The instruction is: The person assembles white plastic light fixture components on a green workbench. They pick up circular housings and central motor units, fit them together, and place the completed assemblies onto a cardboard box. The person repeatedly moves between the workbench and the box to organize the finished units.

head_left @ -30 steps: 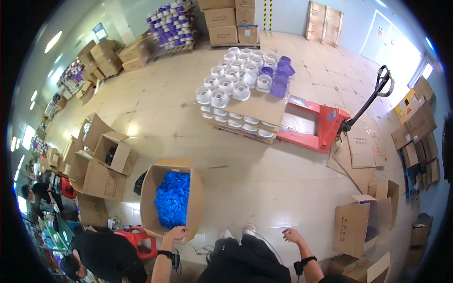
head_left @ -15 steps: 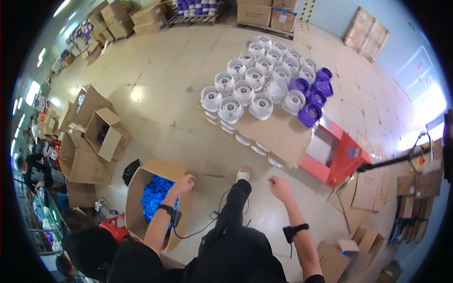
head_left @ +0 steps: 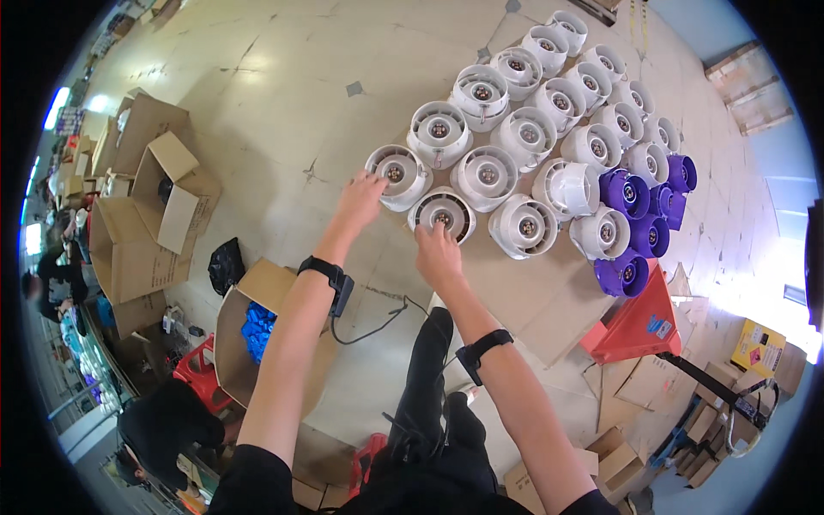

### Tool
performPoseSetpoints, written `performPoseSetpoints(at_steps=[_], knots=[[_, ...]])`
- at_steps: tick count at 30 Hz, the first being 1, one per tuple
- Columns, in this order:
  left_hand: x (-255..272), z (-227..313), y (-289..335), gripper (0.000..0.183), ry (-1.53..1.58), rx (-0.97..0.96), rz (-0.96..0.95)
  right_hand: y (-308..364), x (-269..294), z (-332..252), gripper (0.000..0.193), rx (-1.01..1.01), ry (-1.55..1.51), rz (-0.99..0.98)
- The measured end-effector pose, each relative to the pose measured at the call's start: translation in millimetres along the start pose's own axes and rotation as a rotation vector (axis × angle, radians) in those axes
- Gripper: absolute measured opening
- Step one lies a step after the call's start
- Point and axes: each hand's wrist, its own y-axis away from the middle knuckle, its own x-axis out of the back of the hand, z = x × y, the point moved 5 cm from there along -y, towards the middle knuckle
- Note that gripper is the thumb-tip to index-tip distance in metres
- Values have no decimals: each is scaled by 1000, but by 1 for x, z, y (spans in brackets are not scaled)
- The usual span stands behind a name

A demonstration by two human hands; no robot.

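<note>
Twenty round white housings (head_left: 486, 178) and five purple housings (head_left: 625, 194) are standing in view, while two black wrist straps (head_left: 491, 345), one red pallet jack (head_left: 639, 333), one yellow box (head_left: 759, 345) and one open carton (head_left: 269, 283) of blue pieces (head_left: 257, 330) are showing around them.

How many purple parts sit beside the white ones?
5: one purple part nearest the red pallet jack, a second just behind it, a third beyond that, a fourth rightmost, a fifth left of the third. More may be hidden.
</note>
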Motion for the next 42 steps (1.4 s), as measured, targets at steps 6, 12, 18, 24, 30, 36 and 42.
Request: performPoseSetpoints(at_steps=[6, 12, 18, 24, 30, 36, 42], knots=[[-26, 4, -8, 17, 18, -30, 8, -3, -3, 11, 22, -73, 64, 63], [-35, 10, -18, 5, -16, 24, -5, -8, -23, 12, 21, -112, 133, -221], [-48, -3, 3, 7, -52, 61, -92, -11, -33, 4, 10, -171, 123, -169], [1, -11, 65, 30, 36, 85, -267, 46, -33, 34, 11, 123, 238, -94], [30, -28, 150, 37, 305, 118, -502, 204, 30, 75, 5, -69, 30, -137], [-50, 36, 162, 67, 224, -55, -989, 476, -24, 119, 18, -788, -306, -76], [-122, 348, 221, 67, -265, -823, -1138, 805, -153, -48, 19, -1650, -610, 616]])
